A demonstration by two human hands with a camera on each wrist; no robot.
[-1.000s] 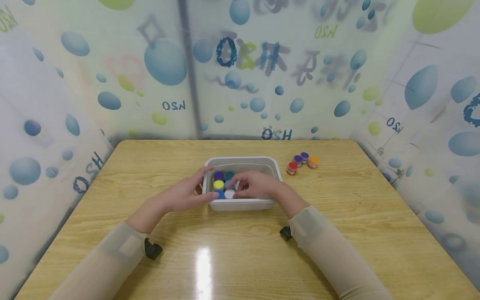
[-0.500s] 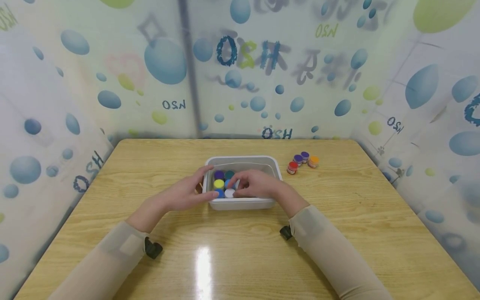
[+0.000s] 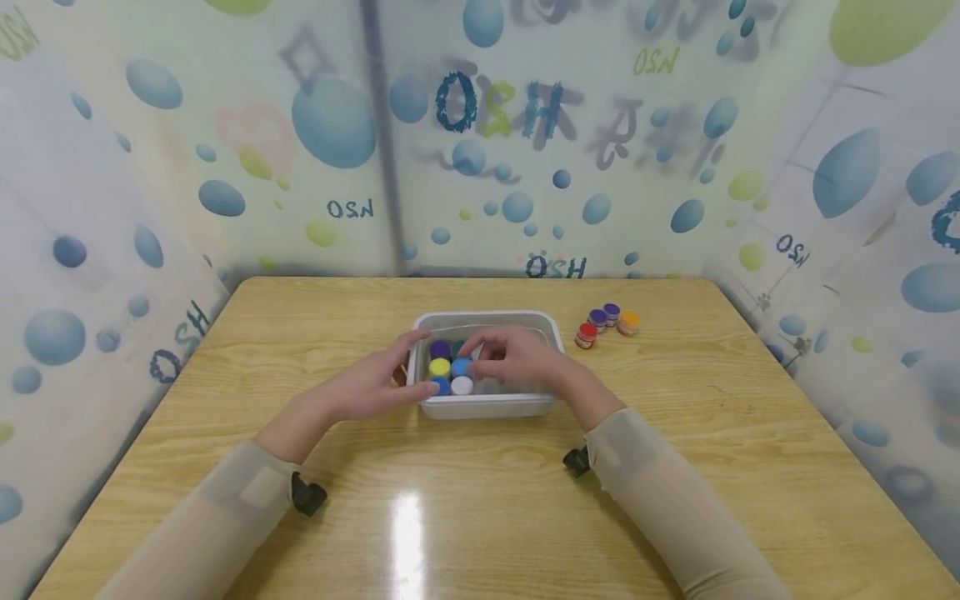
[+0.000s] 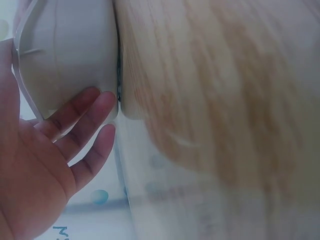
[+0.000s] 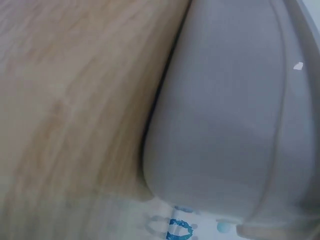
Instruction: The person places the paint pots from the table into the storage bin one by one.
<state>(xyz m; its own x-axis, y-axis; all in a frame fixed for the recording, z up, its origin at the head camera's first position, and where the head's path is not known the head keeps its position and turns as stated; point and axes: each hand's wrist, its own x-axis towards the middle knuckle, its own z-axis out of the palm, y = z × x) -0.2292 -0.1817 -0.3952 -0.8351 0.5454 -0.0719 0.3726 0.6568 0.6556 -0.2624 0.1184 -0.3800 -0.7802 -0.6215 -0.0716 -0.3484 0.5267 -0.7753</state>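
Wooden table [image 3: 487,500] below us, bin [image 3: 487,408] lying nine-to-three: left hand [image 3: 371,386], loosely spread, touches its nine-o'clock end; right hand [image 3: 521,361], half-curled, holding what we can't tell, is nearer the light-blue jar [image 3: 459,367] inside, at its nine o'clock.

a wood-grain worktop [image 3: 495,492] with rounded far corners shows a white streak of glare [image 3: 408,533] on its near part. pale walls [image 3: 645,237] stand behind it and on both sides, printed with blue and green drops [image 3: 333,122] and mirrored lettering [image 3: 350,209]. a dark vertical band [image 3: 380,142] runs down the back wall, left of the large central letters [image 3: 497,108]; farther left are a faint pink patch [image 3: 255,133] and a grey diamond outline [image 3: 306,58].
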